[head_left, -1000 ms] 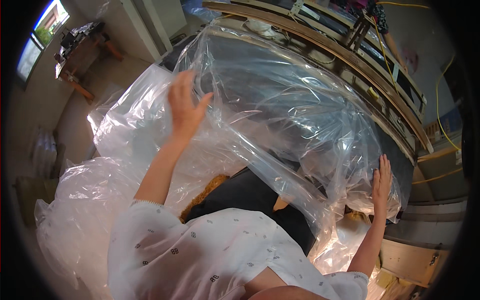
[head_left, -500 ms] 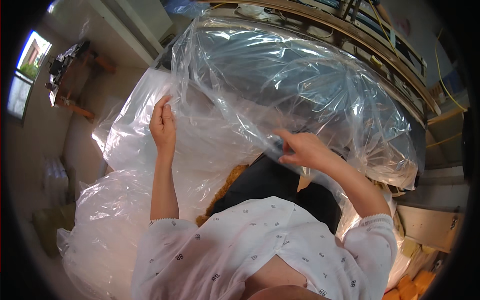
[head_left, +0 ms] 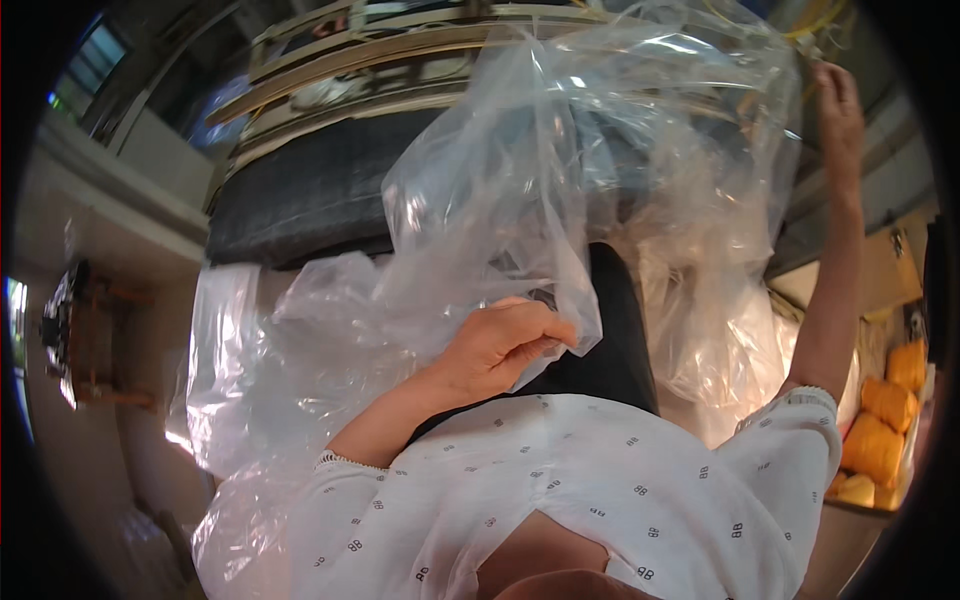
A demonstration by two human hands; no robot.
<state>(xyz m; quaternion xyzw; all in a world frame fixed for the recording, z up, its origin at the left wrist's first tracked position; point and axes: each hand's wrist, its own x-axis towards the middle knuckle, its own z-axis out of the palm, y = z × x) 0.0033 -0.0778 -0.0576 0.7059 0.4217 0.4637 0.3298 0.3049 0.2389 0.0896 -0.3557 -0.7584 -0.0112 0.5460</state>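
A large sheet of clear plastic film (head_left: 480, 170) hangs in loose folds in front of me, partly lifted over a dark padded surface (head_left: 310, 185). My left hand (head_left: 510, 345) is closed on a gathered edge of the film, just above my dark-trousered lap. Out at the far right, my right hand (head_left: 842, 115) is raised beside the film's right side. Its fingers look stretched out, with no film plainly visible in them; slight blur softens them. More crumpled film (head_left: 250, 340) spreads to my left and between my body and the padded surface.
Wooden rails (head_left: 400, 40) run along the far side behind the padded surface. Orange bundles (head_left: 880, 430) lie at the right, below a pale wooden panel (head_left: 890, 272). A small wooden stand with dark items (head_left: 75, 340) is at the left. Yellow cord (head_left: 815, 30) hangs at the upper right.
My view has turned to the right. My left hand has come down to the middle and closed on the film; my right hand has swung up and out right. The film has lifted and bunched rightward, baring dark padding.
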